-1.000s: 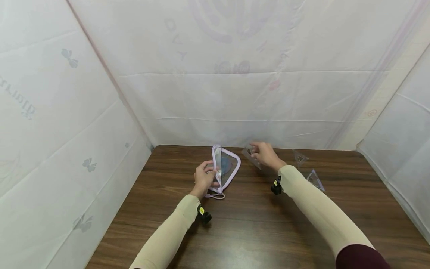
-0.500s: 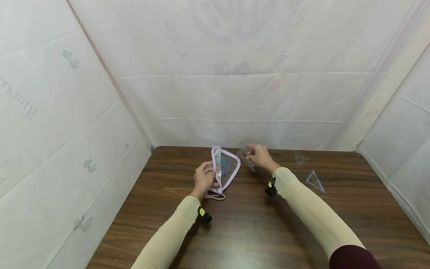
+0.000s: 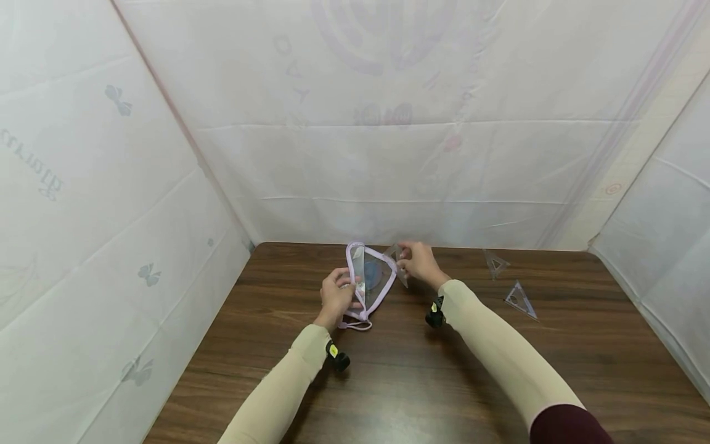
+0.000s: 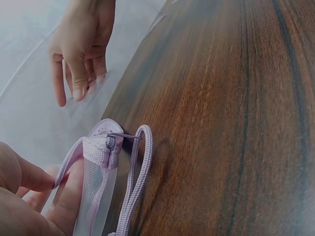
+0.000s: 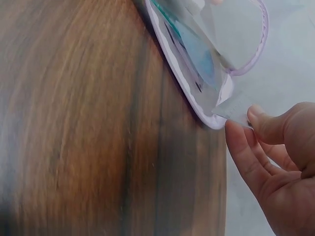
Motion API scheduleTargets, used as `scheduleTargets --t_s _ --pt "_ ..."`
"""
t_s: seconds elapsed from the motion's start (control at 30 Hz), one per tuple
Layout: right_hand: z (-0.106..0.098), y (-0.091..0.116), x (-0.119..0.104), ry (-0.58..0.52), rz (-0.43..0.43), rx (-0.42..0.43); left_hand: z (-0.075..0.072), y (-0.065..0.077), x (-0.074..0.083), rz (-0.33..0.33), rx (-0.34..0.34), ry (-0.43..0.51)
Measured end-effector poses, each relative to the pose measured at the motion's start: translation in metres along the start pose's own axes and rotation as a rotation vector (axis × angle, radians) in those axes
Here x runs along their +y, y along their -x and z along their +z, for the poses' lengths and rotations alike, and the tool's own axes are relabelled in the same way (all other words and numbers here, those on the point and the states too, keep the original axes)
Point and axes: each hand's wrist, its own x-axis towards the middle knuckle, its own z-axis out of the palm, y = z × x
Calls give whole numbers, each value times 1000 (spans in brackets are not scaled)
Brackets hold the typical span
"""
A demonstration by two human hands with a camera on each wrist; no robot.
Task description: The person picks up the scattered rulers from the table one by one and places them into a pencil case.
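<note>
A see-through zip pouch (image 3: 380,295) with lilac edging stands near the middle of the table, its mouth spread apart. My left hand (image 3: 336,296) grips its near left edge, thumb and fingers on either side of the lilac rim in the left wrist view. Inside the pouch shows a bluish flat piece (image 5: 198,59). My right hand (image 3: 421,265) pinches a clear set square (image 3: 395,254) between thumb and fingers, at the pouch's right side. In the right wrist view one corner of the set square (image 5: 234,109) overlaps the pouch's lilac rim (image 5: 212,120).
Two more clear triangular set squares lie on the wooden table (image 3: 471,370) at the right, a small one (image 3: 495,264) farther back and a purplish one (image 3: 520,300) nearer. A lilac cord loop (image 4: 137,182) hangs from the pouch. A pale printed curtain (image 3: 410,160) stands behind the table.
My right hand has moved left with the set square, bringing it from beside the pouch to its rim. The left hand and the pouch have stayed nearly still.
</note>
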Motion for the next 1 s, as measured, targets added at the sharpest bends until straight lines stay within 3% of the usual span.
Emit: scheduleTargets --t_s 0.6,1.0 --pt "32 -5 -4 -85 30 55 -2 0 -3 -9 -7 27" --pt "49 -4 -10 -87 65 65 0 2 -3 -9 -12 30"
